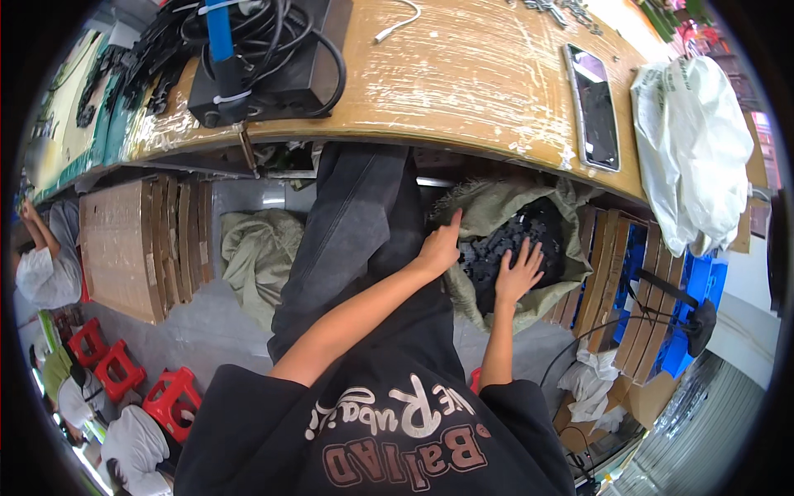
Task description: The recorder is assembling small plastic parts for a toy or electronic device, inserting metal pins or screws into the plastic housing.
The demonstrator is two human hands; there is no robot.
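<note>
- below the workbench point(463, 74), our woven sack point(490, 207) gapes, small black parts point(536, 225) heaped within reach
- our right hand point(518, 274) splays over them, fingers loose, clasping nothing
- our left hand point(439, 249) meets the rim point(461, 293), probably steadying it; whether curled fingers grip, we can't tell

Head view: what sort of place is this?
Probably a small factory or assembly workshop: there is an open sack of many small black parts, a worn wooden workbench with cables on it, and red plastic stools near other people.
</note>
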